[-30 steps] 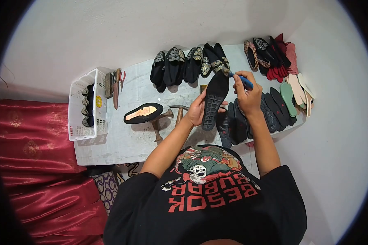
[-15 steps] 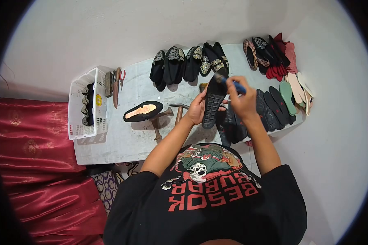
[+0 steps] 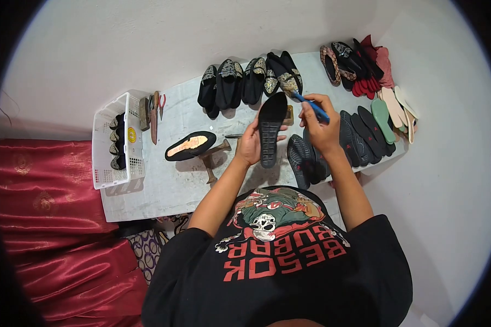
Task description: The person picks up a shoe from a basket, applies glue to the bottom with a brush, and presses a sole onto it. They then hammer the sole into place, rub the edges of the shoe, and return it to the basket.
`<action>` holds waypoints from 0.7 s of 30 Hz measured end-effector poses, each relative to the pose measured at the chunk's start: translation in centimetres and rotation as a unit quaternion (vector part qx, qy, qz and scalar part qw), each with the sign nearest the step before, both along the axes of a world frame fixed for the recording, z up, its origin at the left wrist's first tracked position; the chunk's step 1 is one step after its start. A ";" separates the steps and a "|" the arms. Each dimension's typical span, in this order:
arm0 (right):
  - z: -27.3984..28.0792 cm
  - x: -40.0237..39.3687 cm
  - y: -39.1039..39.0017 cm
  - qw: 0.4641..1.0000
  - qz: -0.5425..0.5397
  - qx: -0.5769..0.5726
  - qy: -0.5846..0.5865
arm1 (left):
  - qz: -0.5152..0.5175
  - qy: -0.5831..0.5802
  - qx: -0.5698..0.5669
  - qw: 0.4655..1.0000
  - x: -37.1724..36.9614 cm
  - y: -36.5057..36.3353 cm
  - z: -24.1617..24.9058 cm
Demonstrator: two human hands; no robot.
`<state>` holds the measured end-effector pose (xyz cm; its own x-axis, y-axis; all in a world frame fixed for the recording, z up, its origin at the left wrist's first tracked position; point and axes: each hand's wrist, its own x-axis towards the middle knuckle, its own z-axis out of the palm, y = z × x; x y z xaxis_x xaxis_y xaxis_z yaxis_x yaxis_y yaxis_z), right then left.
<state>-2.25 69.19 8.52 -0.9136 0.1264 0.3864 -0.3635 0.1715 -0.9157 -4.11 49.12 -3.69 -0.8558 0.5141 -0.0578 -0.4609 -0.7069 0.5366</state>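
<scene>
My left hand (image 3: 250, 143) grips a black shoe sole (image 3: 269, 131) by its edges, with the gridded heel part toward me and the smooth toe part away. Wrapped around a blue-handled brush (image 3: 317, 110), my right hand (image 3: 323, 126) is just right of the sole. The brush bristles point up and left, apart from the sole's toe. Behind the sole, a small yellowish container (image 3: 289, 115) is partly hidden. To the left, a black shoe upper with a pale insole (image 3: 190, 146) rests at a metal shoe anvil (image 3: 211, 163).
Black shoes with glittery trim (image 3: 228, 84) line the table's back. A white basket (image 3: 128, 109) holds more shoes at left, beside pliers (image 3: 162, 104) and a knife (image 3: 154, 122). Black soles (image 3: 352, 143), a green insole (image 3: 383, 121) and patterned shoes (image 3: 329, 65) occupy the right side.
The brush has moved off the sole's toe and now sits to its right. My left hand has shifted the sole slightly left and turned it more upright.
</scene>
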 end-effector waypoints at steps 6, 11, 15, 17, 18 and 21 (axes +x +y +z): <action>-6.1 1.2 3.0 0.988 -0.072 -0.117 -0.067 | 0.031 -0.048 -0.034 0.998 1.6 -6.0 -3.3; -12.8 4.3 2.3 0.976 -0.047 -0.070 -0.202 | 0.038 -0.085 -0.088 0.992 4.8 -7.8 -3.9; -15.5 1.6 1.3 0.975 -0.042 -0.105 -0.193 | 0.023 -0.075 -0.108 0.991 6.5 -8.3 -3.8; -17.7 -1.4 1.3 0.964 -0.045 -0.147 -0.216 | 0.013 -0.071 -0.104 0.992 6.8 -8.6 -3.4; -18.7 -3.0 1.4 0.953 -0.048 -0.185 -0.237 | 0.013 -0.072 -0.108 0.992 6.9 -8.7 -3.1; -21.0 -6.2 1.6 0.951 -0.057 -0.129 -0.276 | 0.021 -0.088 -0.130 0.987 7.3 -9.2 -2.6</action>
<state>-8.48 70.81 -12.49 -0.9431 0.2622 -0.2045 0.1911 -0.0760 -0.9786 3.19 39.95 -6.24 -0.8405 0.4269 -0.3337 -0.5372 -0.5761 0.6160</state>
